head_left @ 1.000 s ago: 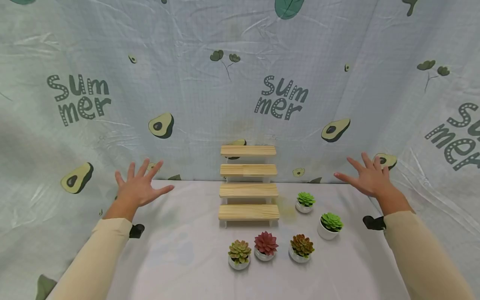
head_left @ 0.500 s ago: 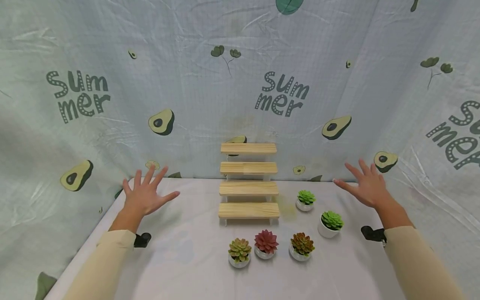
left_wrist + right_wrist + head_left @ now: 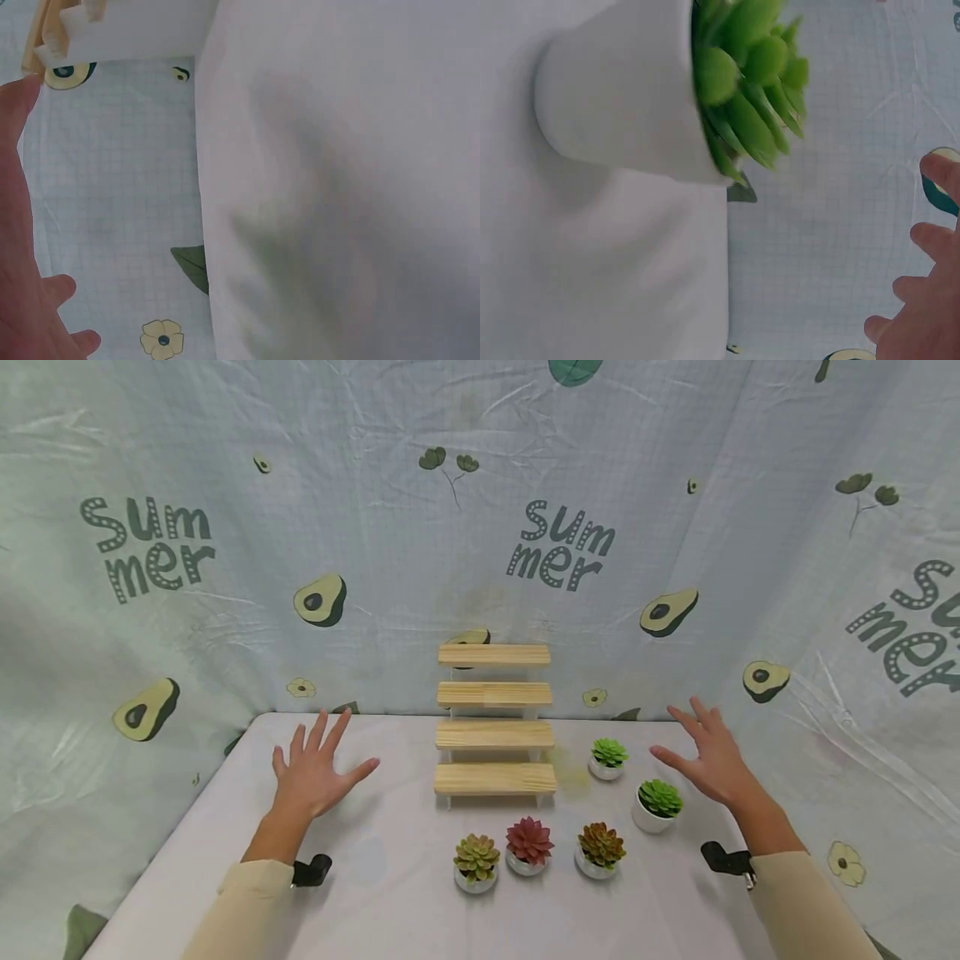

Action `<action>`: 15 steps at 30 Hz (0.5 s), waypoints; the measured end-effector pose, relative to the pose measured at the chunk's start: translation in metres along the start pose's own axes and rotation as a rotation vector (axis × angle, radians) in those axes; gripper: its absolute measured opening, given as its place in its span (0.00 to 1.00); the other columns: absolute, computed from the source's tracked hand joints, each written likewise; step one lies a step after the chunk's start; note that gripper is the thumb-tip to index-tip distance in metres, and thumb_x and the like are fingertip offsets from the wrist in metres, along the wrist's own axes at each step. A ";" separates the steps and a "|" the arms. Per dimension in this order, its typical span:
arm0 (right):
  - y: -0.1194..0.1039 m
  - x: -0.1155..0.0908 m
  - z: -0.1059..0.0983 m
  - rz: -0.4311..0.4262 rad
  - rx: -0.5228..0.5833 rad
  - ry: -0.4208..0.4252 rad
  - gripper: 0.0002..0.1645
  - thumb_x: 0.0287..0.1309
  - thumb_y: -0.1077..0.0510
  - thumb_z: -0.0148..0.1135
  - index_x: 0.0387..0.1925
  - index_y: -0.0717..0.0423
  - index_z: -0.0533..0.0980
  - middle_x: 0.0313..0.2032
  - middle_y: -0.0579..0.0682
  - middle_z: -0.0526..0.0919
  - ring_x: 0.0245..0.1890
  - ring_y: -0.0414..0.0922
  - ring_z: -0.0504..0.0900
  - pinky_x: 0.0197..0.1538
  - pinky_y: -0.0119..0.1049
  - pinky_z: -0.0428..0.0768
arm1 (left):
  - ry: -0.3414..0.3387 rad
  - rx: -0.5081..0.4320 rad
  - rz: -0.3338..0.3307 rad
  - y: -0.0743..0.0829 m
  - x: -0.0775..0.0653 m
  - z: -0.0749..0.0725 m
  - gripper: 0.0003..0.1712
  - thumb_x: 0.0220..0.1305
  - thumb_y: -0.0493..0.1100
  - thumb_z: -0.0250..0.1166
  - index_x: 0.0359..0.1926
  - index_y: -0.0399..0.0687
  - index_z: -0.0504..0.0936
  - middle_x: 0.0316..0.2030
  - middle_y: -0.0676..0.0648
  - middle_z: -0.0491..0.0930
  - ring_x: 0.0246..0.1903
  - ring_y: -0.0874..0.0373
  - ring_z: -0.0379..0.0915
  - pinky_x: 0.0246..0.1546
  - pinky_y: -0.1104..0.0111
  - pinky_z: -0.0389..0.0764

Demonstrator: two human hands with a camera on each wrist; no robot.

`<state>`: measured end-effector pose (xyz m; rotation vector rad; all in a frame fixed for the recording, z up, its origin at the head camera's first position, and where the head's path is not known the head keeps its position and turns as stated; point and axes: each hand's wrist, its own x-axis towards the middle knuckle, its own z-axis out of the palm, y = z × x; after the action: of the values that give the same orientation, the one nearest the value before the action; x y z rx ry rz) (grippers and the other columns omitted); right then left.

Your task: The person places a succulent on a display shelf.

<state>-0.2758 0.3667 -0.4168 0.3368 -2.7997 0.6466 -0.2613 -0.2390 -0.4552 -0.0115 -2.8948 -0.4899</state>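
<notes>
In the head view my left hand [image 3: 311, 779] hovers over the left side of the table, fingers spread, holding nothing. Over on the right, my right hand [image 3: 712, 760] is also spread, with nothing in it. Nearest to it stands a bright green succulent in a white pot [image 3: 657, 806], which fills much of the right wrist view [image 3: 622, 97]. A smaller green succulent [image 3: 608, 758] sits farther back. In front are a brown-orange succulent [image 3: 600, 850], a red succulent [image 3: 528, 846] and a yellow-green succulent [image 3: 476, 862], all potted. A wooden stepped shelf [image 3: 495, 735] stands centrally, its tiers bare.
The white table [image 3: 390, 893] meets a light curtain [image 3: 390, 543] printed with avocados and lettering, which rises behind it and at both sides. A dark wrist camera [image 3: 311, 870] sits on the left forearm, another dark wrist camera [image 3: 725, 858] on the right.
Both hands have moved inward and nearer to me, the left one farther, with fingers still spread. The view has shifted slightly. Shelf and plants stay where they were.
</notes>
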 end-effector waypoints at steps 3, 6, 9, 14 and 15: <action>-0.001 -0.007 0.009 0.002 0.045 0.016 0.52 0.65 0.36 0.64 0.80 0.53 0.56 0.81 0.65 0.41 0.79 0.73 0.34 0.66 0.85 0.45 | 0.006 -0.046 -0.001 0.008 -0.007 0.007 0.58 0.61 0.81 0.55 0.83 0.66 0.43 0.81 0.37 0.42 0.77 0.27 0.36 0.68 0.22 0.38; -0.004 -0.016 0.016 0.021 0.097 0.026 0.52 0.64 0.37 0.65 0.80 0.52 0.55 0.81 0.63 0.40 0.80 0.70 0.34 0.66 0.85 0.47 | 0.013 -0.097 0.009 0.017 -0.012 0.014 0.57 0.62 0.77 0.59 0.83 0.63 0.46 0.81 0.36 0.43 0.77 0.27 0.37 0.70 0.24 0.42; -0.008 -0.024 0.024 0.052 0.133 0.030 0.52 0.65 0.38 0.65 0.81 0.50 0.55 0.82 0.62 0.41 0.80 0.68 0.36 0.66 0.85 0.49 | 0.023 -0.158 0.027 0.027 -0.017 0.021 0.56 0.63 0.73 0.62 0.82 0.59 0.49 0.81 0.35 0.44 0.78 0.28 0.40 0.71 0.26 0.47; -0.014 -0.036 0.041 0.111 0.178 0.060 0.51 0.63 0.39 0.67 0.80 0.49 0.57 0.81 0.61 0.46 0.80 0.68 0.44 0.66 0.83 0.53 | 0.016 -0.273 0.038 0.043 -0.021 0.036 0.54 0.65 0.68 0.63 0.82 0.55 0.49 0.80 0.34 0.48 0.78 0.31 0.43 0.73 0.30 0.52; -0.014 -0.039 0.044 0.118 0.192 0.074 0.51 0.63 0.39 0.69 0.80 0.50 0.58 0.81 0.61 0.47 0.79 0.68 0.45 0.67 0.82 0.54 | 0.002 -0.302 0.029 0.047 -0.022 0.038 0.53 0.66 0.67 0.63 0.82 0.56 0.49 0.80 0.35 0.48 0.79 0.33 0.43 0.74 0.31 0.52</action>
<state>-0.2437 0.3406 -0.4611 0.1798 -2.7082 0.9387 -0.2456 -0.1818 -0.4798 -0.0980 -2.7847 -0.9145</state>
